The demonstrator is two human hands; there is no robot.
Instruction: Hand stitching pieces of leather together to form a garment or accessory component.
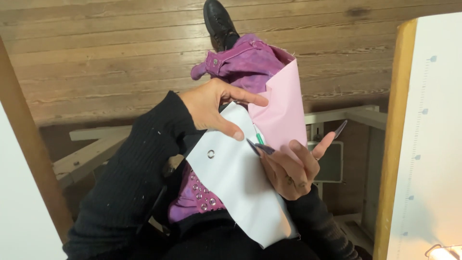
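Observation:
My left hand (211, 107) grips the top edge of a white fabric piece (238, 183) with a metal eyelet (211, 154), where it meets a pink fabric piece (283, 108). My right hand (291, 166), with long purple nails, pinches the seam between the white and pink pieces from the right; a thin green object (260, 139) shows by the fingers. Both pieces lie over my lap, above purple studded trousers (195, 195). Both arms wear black sleeves.
A wooden plank floor (96, 58) lies below, with my black shoe (217, 21) at the top. A white table with a wooden edge (392, 144) and printed ruler marks stands on the right. Pale wooden frame bars (86, 154) cross under the table.

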